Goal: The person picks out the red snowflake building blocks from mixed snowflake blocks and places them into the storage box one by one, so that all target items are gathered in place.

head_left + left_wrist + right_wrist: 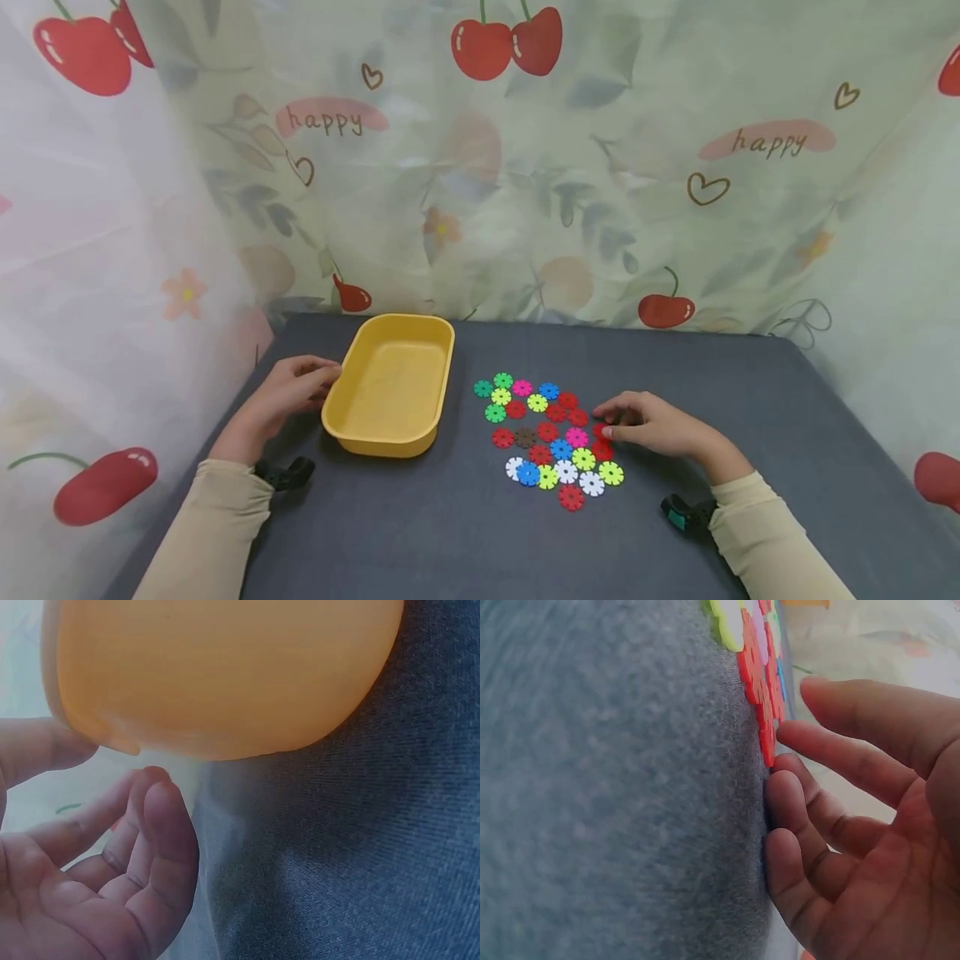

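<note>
In the head view, several coloured notched plastic discs lie flat on the dark table, to the right of a yellow tray. My left hand is at the tray's left rim. The left wrist view shows its thumb against the rim, while the other fingers bend loosely below and beside the wall. At the right edge of the discs is my right hand, thumb and forefinger apart over the red discs. Its other fingertips rest at the cloth in the right wrist view.
A grey-blue cloth covers the table. Behind and at both sides hangs a curtain printed with cherries. Each wrist wears a black band, such as the left wristband.
</note>
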The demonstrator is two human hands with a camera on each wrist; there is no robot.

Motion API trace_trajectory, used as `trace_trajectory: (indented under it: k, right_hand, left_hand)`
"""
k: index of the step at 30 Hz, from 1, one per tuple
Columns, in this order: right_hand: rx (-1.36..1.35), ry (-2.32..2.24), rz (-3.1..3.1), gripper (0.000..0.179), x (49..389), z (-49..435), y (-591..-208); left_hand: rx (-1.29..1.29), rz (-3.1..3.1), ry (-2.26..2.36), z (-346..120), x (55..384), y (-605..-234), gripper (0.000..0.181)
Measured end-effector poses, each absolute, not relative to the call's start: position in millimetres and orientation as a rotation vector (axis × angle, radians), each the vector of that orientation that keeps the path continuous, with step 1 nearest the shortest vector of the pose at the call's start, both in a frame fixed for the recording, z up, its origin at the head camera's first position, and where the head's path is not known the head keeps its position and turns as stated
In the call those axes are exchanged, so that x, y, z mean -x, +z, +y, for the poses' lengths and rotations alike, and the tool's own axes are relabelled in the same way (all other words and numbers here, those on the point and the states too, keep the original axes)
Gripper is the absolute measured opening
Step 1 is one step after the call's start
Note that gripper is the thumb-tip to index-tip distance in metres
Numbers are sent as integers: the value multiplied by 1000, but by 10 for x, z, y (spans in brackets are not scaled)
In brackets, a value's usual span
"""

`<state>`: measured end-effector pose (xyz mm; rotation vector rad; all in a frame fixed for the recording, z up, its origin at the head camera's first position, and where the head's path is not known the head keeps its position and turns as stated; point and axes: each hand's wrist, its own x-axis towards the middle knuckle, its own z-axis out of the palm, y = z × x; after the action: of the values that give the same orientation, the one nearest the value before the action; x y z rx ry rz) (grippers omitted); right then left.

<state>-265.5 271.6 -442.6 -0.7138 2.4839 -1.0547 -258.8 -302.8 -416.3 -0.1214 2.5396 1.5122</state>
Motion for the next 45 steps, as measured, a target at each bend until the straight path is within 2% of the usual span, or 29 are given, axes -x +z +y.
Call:
trace_trajectory:
  k: [8,29,45]
  right_hand:
    - [723,-992,2514,32,2659,2716,-4416]
    - [705,-998,2526,18,2667,2675,-4424]
    - [682,-1102,2574,9,2658,2696,-4351]
  left_hand:
    - [123,2541,1520,-3013,2613,-4189,53]
    - [144,2514,1598,-3009,2638,-4236,49]
    - [175,2311,1771,-3068,2639,-4301,62]
